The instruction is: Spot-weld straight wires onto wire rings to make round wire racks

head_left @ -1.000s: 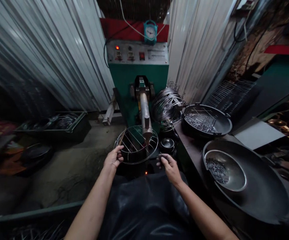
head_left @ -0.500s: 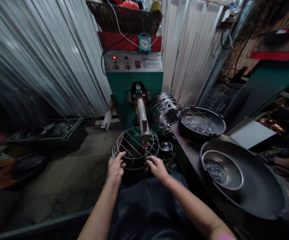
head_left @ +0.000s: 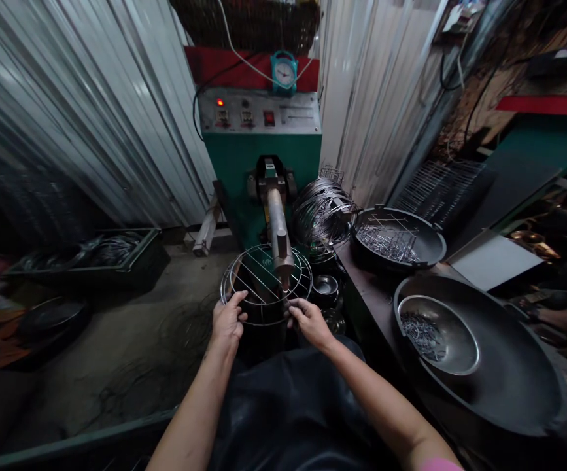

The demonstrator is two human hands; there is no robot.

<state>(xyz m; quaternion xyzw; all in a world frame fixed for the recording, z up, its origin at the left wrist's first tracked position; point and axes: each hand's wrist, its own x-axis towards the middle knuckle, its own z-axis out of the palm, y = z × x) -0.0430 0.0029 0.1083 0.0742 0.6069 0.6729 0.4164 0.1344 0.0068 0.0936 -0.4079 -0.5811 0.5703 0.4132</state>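
A round wire rack [head_left: 262, 304], two rings joined by straight bars, lies level under the arm of a green spot welder [head_left: 263, 145]. Its left rim is gripped between the thumb and fingers of my left hand [head_left: 228, 318]. My right hand [head_left: 309, 322] is pinched closed at the rack's near right side, just below the welder's electrode tip [head_left: 284, 281]. Whatever sits between those right fingertips is too small to make out. The far part of the rack passes behind the electrode.
To the right, a bench carries a black pan [head_left: 430, 242] of short wire pieces and a larger pan [head_left: 513, 386] holding a metal bowl [head_left: 460, 340] with more pieces. Wire rings [head_left: 320, 209] hang beside the welder. A metal bin [head_left: 131, 261] stands at left.
The camera view has tilted slightly, so the welder appears a little higher. Both hands keep nearly the same place at the rack, which has shifted only slightly.
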